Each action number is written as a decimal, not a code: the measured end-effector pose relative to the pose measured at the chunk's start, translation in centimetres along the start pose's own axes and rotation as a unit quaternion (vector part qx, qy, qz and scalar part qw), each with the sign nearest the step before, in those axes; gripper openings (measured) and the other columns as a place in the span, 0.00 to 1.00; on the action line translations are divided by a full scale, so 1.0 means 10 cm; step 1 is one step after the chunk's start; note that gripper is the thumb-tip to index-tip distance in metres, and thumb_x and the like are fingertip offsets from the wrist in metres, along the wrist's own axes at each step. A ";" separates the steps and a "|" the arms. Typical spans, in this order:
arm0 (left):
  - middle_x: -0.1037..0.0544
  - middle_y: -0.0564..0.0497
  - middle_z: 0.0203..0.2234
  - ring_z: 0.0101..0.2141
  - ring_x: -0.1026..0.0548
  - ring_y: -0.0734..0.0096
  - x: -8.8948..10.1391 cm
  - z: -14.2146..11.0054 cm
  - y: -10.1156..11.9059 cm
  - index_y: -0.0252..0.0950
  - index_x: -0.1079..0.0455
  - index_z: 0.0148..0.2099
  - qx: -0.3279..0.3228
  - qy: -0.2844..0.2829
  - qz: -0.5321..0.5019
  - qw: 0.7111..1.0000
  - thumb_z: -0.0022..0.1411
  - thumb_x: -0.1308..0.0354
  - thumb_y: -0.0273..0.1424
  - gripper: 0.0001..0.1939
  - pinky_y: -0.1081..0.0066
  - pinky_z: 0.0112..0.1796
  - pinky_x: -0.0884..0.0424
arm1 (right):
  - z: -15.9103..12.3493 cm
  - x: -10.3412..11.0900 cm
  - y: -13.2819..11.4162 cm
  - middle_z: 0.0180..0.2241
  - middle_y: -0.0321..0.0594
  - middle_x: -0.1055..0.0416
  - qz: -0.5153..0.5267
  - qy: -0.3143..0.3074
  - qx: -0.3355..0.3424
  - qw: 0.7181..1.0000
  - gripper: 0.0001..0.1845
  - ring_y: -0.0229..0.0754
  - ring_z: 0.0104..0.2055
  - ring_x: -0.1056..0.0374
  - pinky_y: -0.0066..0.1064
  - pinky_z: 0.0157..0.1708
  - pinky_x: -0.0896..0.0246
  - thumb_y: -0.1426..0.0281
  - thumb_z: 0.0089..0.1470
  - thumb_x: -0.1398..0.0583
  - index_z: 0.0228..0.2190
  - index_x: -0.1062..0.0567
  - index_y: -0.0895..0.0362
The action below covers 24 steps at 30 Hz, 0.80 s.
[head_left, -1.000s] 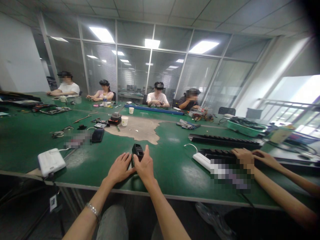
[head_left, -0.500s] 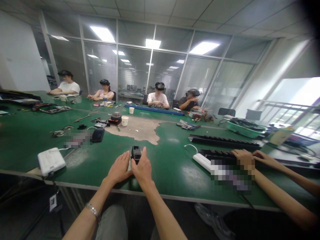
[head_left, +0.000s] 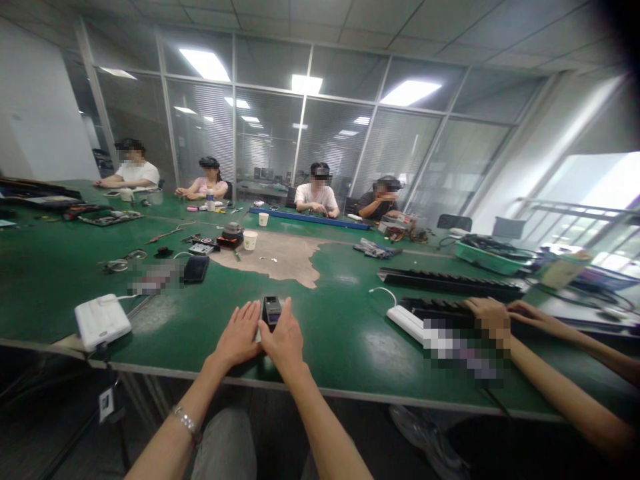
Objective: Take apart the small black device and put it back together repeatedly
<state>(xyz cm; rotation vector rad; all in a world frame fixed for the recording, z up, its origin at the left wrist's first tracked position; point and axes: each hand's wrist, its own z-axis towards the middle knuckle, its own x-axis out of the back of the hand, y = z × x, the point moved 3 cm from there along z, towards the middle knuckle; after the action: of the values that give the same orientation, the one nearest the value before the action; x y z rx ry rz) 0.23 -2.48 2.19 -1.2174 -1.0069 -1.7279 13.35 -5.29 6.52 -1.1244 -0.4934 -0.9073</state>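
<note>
A small black box-shaped device (head_left: 271, 308) with openings in its upper face stands on the green table near the front edge. My right hand (head_left: 284, 340) is closed around it, the thumb at its near left side and the fingers along its right; the lower part of the device is hidden. Just to the left, my left hand (head_left: 241, 333) lies flat with its fingers stretched out. Its fingertips come close to the device, and whether they touch it I cannot tell. A pale bit shows between the two hands, too small to name.
A white adapter box (head_left: 103, 321) lies at the left and a white power strip (head_left: 407, 325) at the right. Beside that strip, another person's hands (head_left: 493, 320) rest at a long black rail. A paper cup (head_left: 250, 240) and a phone (head_left: 196, 269) sit farther back.
The black device has tilted or turned slightly within my right hand, and a bluish patch now shows on its near face. My left hand has stayed nearly still.
</note>
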 end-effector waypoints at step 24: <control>0.46 0.41 0.65 0.64 0.51 0.49 0.03 0.01 0.04 0.33 0.51 0.68 -0.001 0.009 -0.004 1.000 0.60 0.59 0.62 0.46 0.51 0.61 0.56 | 0.20 0.42 0.18 0.54 0.59 0.34 0.033 0.089 -0.026 0.995 0.41 0.51 0.53 0.33 0.34 0.50 0.41 0.65 0.56 0.45 0.63 0.54 0.70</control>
<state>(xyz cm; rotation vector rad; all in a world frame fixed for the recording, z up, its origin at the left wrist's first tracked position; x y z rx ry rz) 0.61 -2.55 2.55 -1.1982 -1.0021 -1.7436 17.38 -4.68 9.41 -1.0888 -0.2859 -0.9579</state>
